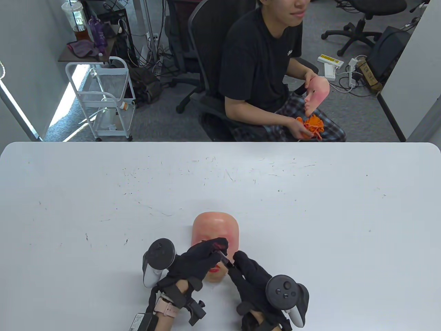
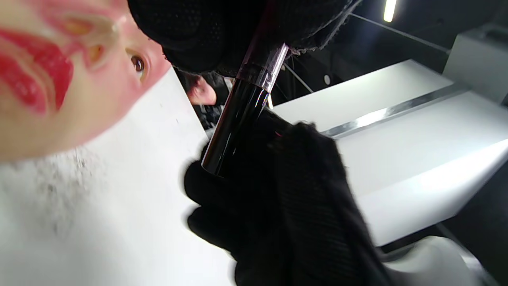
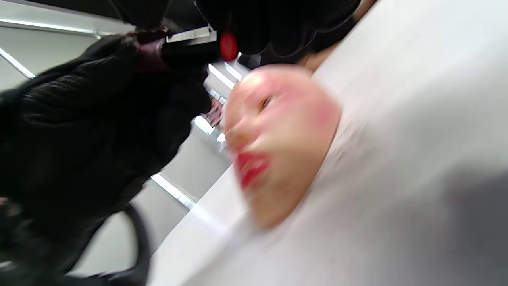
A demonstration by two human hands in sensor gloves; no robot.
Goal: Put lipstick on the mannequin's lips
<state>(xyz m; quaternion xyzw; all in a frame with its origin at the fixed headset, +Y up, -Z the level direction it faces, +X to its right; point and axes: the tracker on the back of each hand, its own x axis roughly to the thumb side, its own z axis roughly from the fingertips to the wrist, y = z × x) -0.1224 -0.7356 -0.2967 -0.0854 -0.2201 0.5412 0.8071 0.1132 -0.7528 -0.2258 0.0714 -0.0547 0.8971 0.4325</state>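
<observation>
A pink mannequin face lies face up on the white table, near the front edge. Its lips are red; they also show in the left wrist view and the right wrist view. My left hand hovers over the face and grips a black lipstick tube by its upper end. The tube has a clear band and runs down to my right hand, which holds its other end. A red lipstick tip shows between the two hands, above the face.
A person sits across the table holding a second mannequin face and an orange cloth. A white wire cart stands on the floor at the back left. The table's far edge runs across the middle of the table view.
</observation>
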